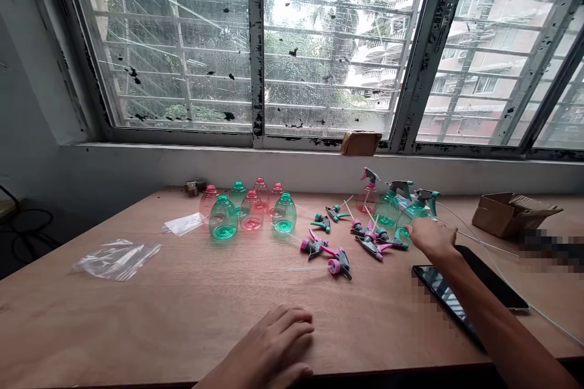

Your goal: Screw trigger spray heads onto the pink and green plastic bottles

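At the right my right hand (pixel 432 238) is closed on the body of a green spray bottle (pixel 413 213) with a grey and green trigger head. Its far fingers are partly hidden. Beside that bottle stand a second green spray bottle (pixel 387 208) and a pink spray bottle (pixel 367 197), both with trigger heads on. My left hand (pixel 278 346) lies on the table near the front edge, fingers loosely extended, holding nothing. Between the hands and the wall are several loose trigger heads, pink-grey (pixel 340 264) and green-grey (pixel 322 223). Several headless bottles, green (pixel 223 219) and pink (pixel 252 213), stand left of them.
Clear plastic bags (pixel 119 260) lie on the left of the wooden table (pixel 182 316), near a white packet (pixel 183 223). By my right forearm are a dark tablet (pixel 444 292), white cables and an open cardboard box (pixel 506 214). Windows line the back wall.
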`<move>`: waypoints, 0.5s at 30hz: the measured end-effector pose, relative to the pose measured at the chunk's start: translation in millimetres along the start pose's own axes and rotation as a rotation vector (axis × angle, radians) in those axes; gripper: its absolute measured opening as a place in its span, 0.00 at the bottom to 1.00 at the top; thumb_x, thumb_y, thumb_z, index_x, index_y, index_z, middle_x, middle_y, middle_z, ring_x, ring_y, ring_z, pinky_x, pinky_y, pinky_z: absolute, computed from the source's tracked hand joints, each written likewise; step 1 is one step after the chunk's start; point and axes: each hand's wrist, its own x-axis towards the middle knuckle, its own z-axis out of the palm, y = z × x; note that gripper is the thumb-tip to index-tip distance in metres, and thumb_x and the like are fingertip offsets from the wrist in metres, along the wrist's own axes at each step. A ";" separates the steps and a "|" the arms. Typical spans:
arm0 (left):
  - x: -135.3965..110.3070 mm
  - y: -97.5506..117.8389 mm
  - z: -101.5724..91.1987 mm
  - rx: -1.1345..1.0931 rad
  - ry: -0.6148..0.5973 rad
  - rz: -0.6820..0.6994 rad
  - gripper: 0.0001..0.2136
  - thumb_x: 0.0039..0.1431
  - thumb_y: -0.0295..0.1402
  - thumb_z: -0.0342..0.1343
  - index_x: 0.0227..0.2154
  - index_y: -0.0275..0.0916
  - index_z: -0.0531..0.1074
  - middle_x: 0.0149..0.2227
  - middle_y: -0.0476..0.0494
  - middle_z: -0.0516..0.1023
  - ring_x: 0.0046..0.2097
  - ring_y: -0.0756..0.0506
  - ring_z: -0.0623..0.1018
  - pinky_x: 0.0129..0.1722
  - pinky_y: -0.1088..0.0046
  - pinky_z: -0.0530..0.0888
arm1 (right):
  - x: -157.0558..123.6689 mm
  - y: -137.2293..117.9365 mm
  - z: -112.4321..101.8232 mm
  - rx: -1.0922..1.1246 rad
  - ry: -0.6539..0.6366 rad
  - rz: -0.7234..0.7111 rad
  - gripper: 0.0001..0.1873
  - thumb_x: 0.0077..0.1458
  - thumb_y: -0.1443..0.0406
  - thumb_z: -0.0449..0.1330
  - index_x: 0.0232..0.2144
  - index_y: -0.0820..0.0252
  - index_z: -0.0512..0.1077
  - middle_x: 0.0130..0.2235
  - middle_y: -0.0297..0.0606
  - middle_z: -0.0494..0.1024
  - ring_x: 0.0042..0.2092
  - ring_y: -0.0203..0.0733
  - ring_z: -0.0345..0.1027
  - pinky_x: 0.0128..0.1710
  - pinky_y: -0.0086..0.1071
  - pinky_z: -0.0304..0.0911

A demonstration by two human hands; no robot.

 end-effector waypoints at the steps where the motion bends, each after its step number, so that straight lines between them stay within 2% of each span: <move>1: -0.1 0.2 -0.2 0.003 0.003 0.010 0.17 0.65 0.34 0.59 0.56 0.49 0.71 0.59 0.45 0.76 0.62 0.37 0.71 0.63 0.64 0.68 | -11.0 -9.2 -3.6 -0.026 -0.030 -0.024 0.11 0.63 0.64 0.62 0.46 0.63 0.75 0.48 0.47 0.80 0.51 0.57 0.73 0.54 0.60 0.63; 2: -0.1 0.5 -0.4 0.006 0.002 0.018 0.16 0.65 0.33 0.59 0.55 0.48 0.71 0.59 0.45 0.76 0.62 0.37 0.71 0.63 0.64 0.68 | -22.5 -20.0 -6.7 -0.036 -0.065 -0.077 0.10 0.63 0.65 0.61 0.41 0.69 0.77 0.42 0.56 0.82 0.48 0.65 0.75 0.52 0.65 0.61; 3: -0.2 0.8 -0.6 0.012 -0.002 0.024 0.16 0.65 0.33 0.59 0.54 0.48 0.72 0.59 0.45 0.75 0.63 0.37 0.71 0.63 0.63 0.68 | -34.0 -32.4 -9.1 -0.031 -0.097 -0.154 0.11 0.63 0.65 0.60 0.39 0.71 0.78 0.39 0.60 0.83 0.47 0.69 0.75 0.51 0.66 0.61; 4: -0.2 1.2 -0.8 0.019 -0.007 0.024 0.15 0.65 0.33 0.58 0.54 0.48 0.71 0.60 0.45 0.75 0.63 0.37 0.70 0.64 0.63 0.67 | -44.8 -46.4 -10.8 -0.008 -0.124 -0.245 0.13 0.64 0.63 0.59 0.41 0.69 0.78 0.40 0.60 0.83 0.48 0.70 0.75 0.51 0.63 0.63; 7: 0.0 2.7 -1.3 0.048 -0.027 0.019 0.15 0.65 0.32 0.58 0.54 0.46 0.71 0.60 0.44 0.74 0.63 0.37 0.70 0.64 0.62 0.67 | -69.9 -97.4 -10.3 0.106 -0.163 -0.497 0.24 0.65 0.54 0.56 0.57 0.63 0.69 0.56 0.54 0.78 0.58 0.60 0.69 0.57 0.48 0.64; 10: 0.5 4.2 -1.7 0.073 -0.035 0.026 0.14 0.65 0.31 0.58 0.53 0.45 0.72 0.60 0.42 0.74 0.63 0.37 0.70 0.63 0.61 0.68 | -80.4 -157.6 -0.5 0.206 -0.139 -0.646 0.33 0.65 0.52 0.56 0.65 0.64 0.59 0.67 0.50 0.65 0.67 0.50 0.57 0.64 0.40 0.55; 13: 1.2 6.1 -2.9 0.083 -0.040 0.023 0.13 0.65 0.32 0.58 0.52 0.44 0.73 0.60 0.40 0.74 0.63 0.36 0.70 0.63 0.62 0.69 | -76.6 -217.5 18.2 0.282 -0.104 -0.656 0.35 0.67 0.53 0.53 0.68 0.63 0.52 0.71 0.49 0.56 0.70 0.50 0.47 0.67 0.43 0.49; 15: 2.0 7.6 -4.9 0.086 -0.051 0.016 0.13 0.65 0.32 0.58 0.52 0.43 0.73 0.61 0.40 0.74 0.63 0.37 0.70 0.63 0.63 0.68 | -68.1 -250.2 32.8 0.315 -0.115 -0.582 0.38 0.66 0.52 0.54 0.68 0.68 0.50 0.70 0.58 0.55 0.69 0.58 0.49 0.64 0.49 0.54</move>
